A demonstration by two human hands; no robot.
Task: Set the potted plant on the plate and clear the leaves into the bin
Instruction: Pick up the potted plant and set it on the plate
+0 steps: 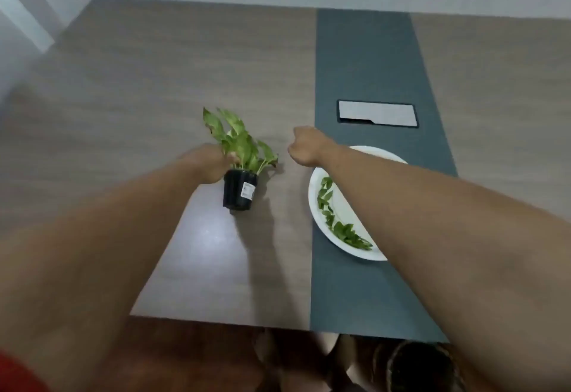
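Table (185,82): wood-grain top w/ a dark grey-blue strip (370,67) running front to back, right of centre. A rectangular hatch (377,113) w/ a pale lid sits in the strip, near the far half.

Both bare forearms reach in from the near edge. Right arm crosses over the plate (318,203), hiding its right part. Plate is white, round, lies mostly on the strip w/ its left rim at the strip's edge. Loose green leaves (336,221) lie on it in a curved row, from upper left to lower right.

Pot (239,190): small, black, w/ a white label, on the wood left of the plate, apart from it. It leans, base toward the viewer. Plant (238,141) w/ light green leaves rises up and left from it. So the plant isn't on the plate.

Left hand (207,163) is at the pot's upper left, against rim and stems; fingers hidden behind foliage, so can't tell if it's gripping.

Right hand (304,144) is curled into a loose fist over the wood, btwn plant and plate, touching neither; nothing visible in it.

Below the table edge, a dark round bin (417,367), blurred, at lower right.
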